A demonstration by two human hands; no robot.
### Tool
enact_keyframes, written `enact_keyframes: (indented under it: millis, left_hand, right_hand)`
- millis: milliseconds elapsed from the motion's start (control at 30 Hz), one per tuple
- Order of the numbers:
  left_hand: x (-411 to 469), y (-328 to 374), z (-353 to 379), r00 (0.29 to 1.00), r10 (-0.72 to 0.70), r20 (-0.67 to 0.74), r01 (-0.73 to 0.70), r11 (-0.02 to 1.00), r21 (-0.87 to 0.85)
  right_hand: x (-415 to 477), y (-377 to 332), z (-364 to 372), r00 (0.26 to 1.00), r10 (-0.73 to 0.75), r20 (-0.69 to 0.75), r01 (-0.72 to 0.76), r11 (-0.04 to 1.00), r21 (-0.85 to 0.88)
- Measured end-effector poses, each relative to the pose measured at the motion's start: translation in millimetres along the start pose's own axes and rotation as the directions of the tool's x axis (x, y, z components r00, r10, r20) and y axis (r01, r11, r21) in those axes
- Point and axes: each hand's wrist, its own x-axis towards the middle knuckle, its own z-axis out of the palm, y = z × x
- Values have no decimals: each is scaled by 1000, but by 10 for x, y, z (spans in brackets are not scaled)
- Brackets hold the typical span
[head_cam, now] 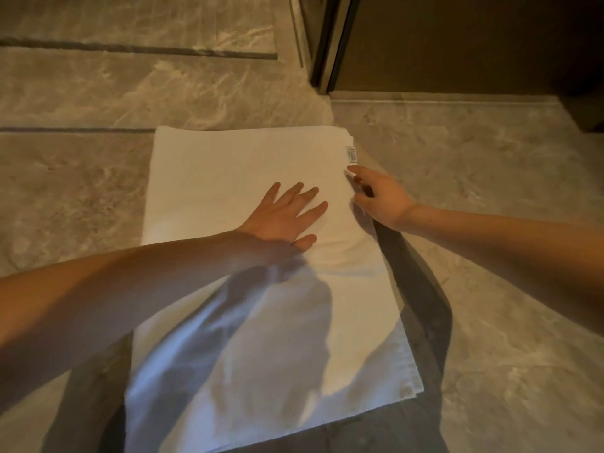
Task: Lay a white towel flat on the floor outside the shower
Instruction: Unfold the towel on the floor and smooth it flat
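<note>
A white towel (228, 171) lies spread on the beige marble floor (474, 178), its long side running away from me. A small label sits on its far right edge. My left hand (284, 214) rests palm down on the towel's middle with fingers apart. At the right edge, just below the label, my right hand (379, 197) pinches the towel's hem between thumb and fingers. A few soft wrinkles show near the right edge. Shadows of my arms fall across the near half.
A glass shower door frame (330, 44) stands at the far end, right of centre, with a dark wall (457, 40) behind it. Dark grout lines (137, 49) cross the shower floor at the far left. A low threshold (425, 96) runs along the far right.
</note>
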Motion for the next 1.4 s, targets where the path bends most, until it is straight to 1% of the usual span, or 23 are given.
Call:
enact_keyframes:
  millis: [100,167,300,433,533,567,700,833,867,900,933,967,1000,1033,1067,1100,1133,1233,1333,1400]
  left_hand:
    - [91,52,141,996,-73,44,73,997,14]
    - [73,67,242,997,-76,15,76,997,-1]
    - [99,40,305,997,-67,-34,66,998,-20]
    - [111,51,315,997,-68,-43,68,998,-14]
    - [117,44,322,996,-74,-56,72,997,-24]
    - [118,44,320,996,-74,-56,73,997,-25]
    - [104,48,298,996,-65,-54,63,997,-38]
    - [145,75,173,995,-95,40,98,992,-82]
    - [159,116,111,997,-79,24,81,993,-89]
    - [168,182,52,999,-28,-45,24,996,-87]
    - [177,264,1,988,49,-144,-63,993,-96]
    - [187,355,-43,966,115,-231,-149,979,-138]
    - [192,452,-85,956,140,-256,-200,953,-228]
    - [204,541,-120,970,140,-200,-203,918,-342]
    - [227,614,-143,986,128,-103,-161,885,-436]
    - [259,671,-147,991,130,-5,-116,868,-483]
    - [291,707,-137,988,144,53,-100,866,-489]
    - [400,744,-94,982,170,86,-120,904,-411]
    - [530,762,-85,979,124,162,-47,910,-412]
    - [579,764,-101,977,106,183,-20,907,-422]
  right_hand:
    - [41,63,2,999,33,-43,-29,996,88]
    - [66,92,1,997,64,-45,-56,986,160]
    - [113,136,-23,993,113,-25,-97,933,347]
    - [126,156,-45,989,140,-51,-112,924,366]
    - [129,124,-59,986,143,-80,-94,891,443]
    - [131,110,-65,989,136,-60,-93,881,464]
    - [150,59,-139,992,62,112,-108,870,481]
    - [171,29,-302,949,105,297,-251,823,510]
    - [177,19,-340,936,115,332,-285,803,524]
    - [183,2,-370,924,127,361,-317,780,539]
    - [189,-15,-396,913,136,384,-344,763,547]
    - [194,-32,-412,905,141,402,-359,761,541]
    - [197,-45,-426,900,142,413,-361,772,522]
    - [199,-57,-437,898,140,417,-356,787,503]
    - [202,-68,-444,899,139,415,-350,799,490]
    - [203,-76,-448,900,141,412,-347,804,483]
    - [202,-85,-449,900,146,410,-350,802,483]
    - [191,-92,-442,899,157,410,-362,793,491]
    - [179,-77,-445,906,145,399,-337,816,470]
    - [171,-83,-447,907,142,396,-333,817,470]
